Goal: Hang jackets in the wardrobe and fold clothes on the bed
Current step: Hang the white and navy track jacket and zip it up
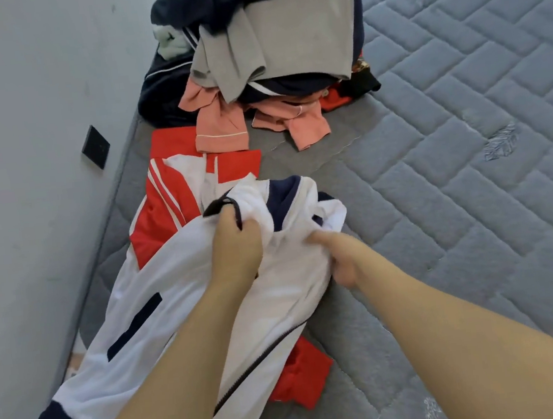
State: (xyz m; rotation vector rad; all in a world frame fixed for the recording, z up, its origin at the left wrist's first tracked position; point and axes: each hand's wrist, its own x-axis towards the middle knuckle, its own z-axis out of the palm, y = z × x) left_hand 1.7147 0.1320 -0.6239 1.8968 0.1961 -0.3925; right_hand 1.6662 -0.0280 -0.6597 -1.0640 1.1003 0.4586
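Two bare forearms enter from the lower edge of the head view. No sleeve covers either forearm up to the frame edge. The left hand [234,248] and right hand [341,260] carry no glove, ring or watch. The right hand appears motion-blurred, so finer detail cannot be resolved.

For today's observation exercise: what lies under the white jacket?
A red and white garment shows under the white jacket, on the mattress. Its covered middle cannot be seen.

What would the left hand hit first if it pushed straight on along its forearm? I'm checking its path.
Likely the red and white jacket beyond the white jacket that the left hand grips; depth is uncertain.
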